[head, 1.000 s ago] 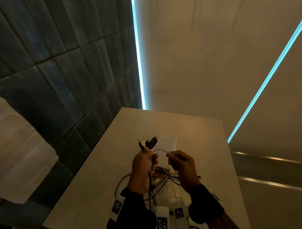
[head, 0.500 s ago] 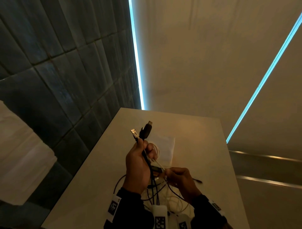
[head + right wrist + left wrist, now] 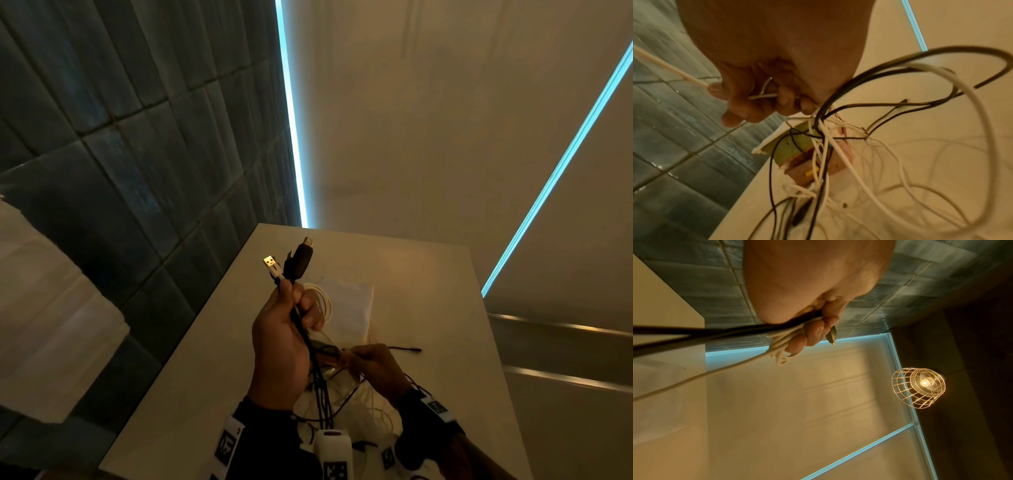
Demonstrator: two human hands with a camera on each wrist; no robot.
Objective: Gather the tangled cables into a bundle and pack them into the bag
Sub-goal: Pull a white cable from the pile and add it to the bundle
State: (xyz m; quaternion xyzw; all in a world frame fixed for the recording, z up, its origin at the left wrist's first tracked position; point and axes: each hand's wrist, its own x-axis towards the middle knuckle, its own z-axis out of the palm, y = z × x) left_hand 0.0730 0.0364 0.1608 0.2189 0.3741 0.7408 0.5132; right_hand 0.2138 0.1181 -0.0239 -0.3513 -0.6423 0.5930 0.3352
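My left hand (image 3: 291,329) is raised above the table and grips a bundle of cable ends: a white USB plug (image 3: 272,265), a black plug (image 3: 299,262) and a coil of white cable (image 3: 323,303). In the left wrist view the left hand (image 3: 812,331) has its fingers curled round black and white cables (image 3: 781,340). Lower and to the right, my right hand (image 3: 371,363) pinches a thin white cable (image 3: 762,96) from the tangle (image 3: 337,394) on the table. The white bag (image 3: 352,308) lies flat behind the hands. Black and white loops (image 3: 859,146) hang below the right hand (image 3: 764,100).
The pale table (image 3: 428,308) runs along a dark tiled wall (image 3: 120,171) on the left. A small green and pink block (image 3: 797,149) sits among the cables. One thin black cable end (image 3: 407,349) lies to the right. A caged lamp (image 3: 918,384) hangs overhead.
My left hand has risen with the plug ends, pulling the cables up. My right hand has dropped from beside it down to the tangle on the table.
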